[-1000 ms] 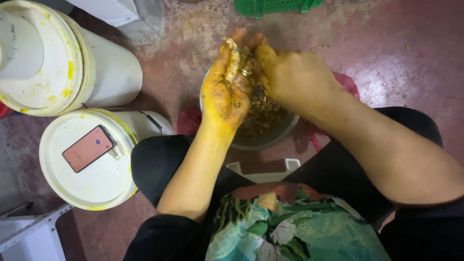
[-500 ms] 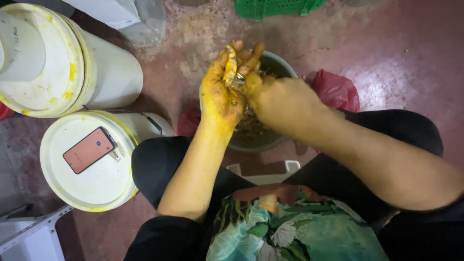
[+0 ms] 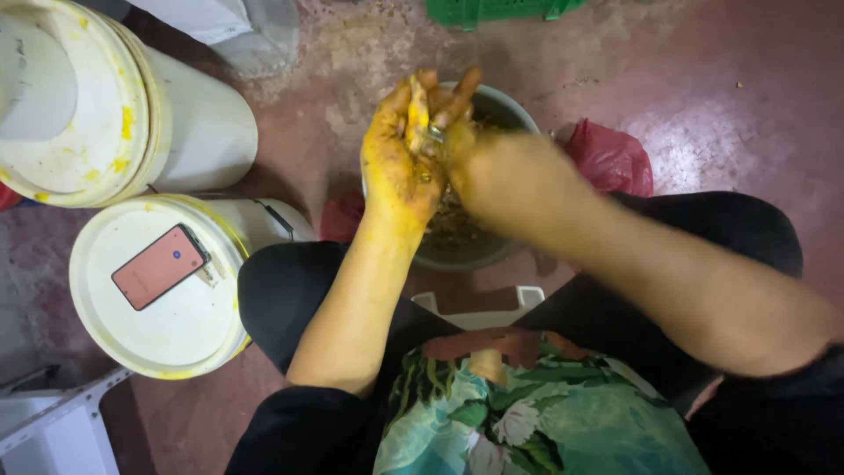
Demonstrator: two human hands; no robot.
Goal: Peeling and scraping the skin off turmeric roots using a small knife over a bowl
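the left hand (image 3: 400,163) is raised with its palm turned toward the right, fingers pointing away from the body, and it is coated in yellow stain up past the wrist. between its fingers and thumb sits a small yellow piece (image 3: 418,113), long and narrow, its long axis running roughly along the fingers, away from the person. the left hand is partly curled around that piece, not flat open and not a tight fist.

the right hand (image 3: 492,171) comes in from the right and presses against the left one at the fingertips, so the two are touching. it is blurred, so how far it is closed cannot be told for certain; something small and shiny (image 3: 434,134) shows where the hands meet, but whether it is a blade or a ring cannot be made out. the piece lies just left of the right hand and inside the left hand's grasp, so the left hand is the nearer one.

directly beneath both hands stands a grey bowl (image 3: 514,110) on the reddish floor (image 3: 747,105), holding brownish scraps (image 3: 453,224). a red bag (image 3: 611,158) lies just beside the bowl on its right. to the left, well apart from the hands, stand two white buckets with lids; the nearer bucket (image 3: 158,286) carries a salmon-coloured phone (image 3: 160,266), and the farther bucket (image 3: 97,97) has yellow smears on its lid.
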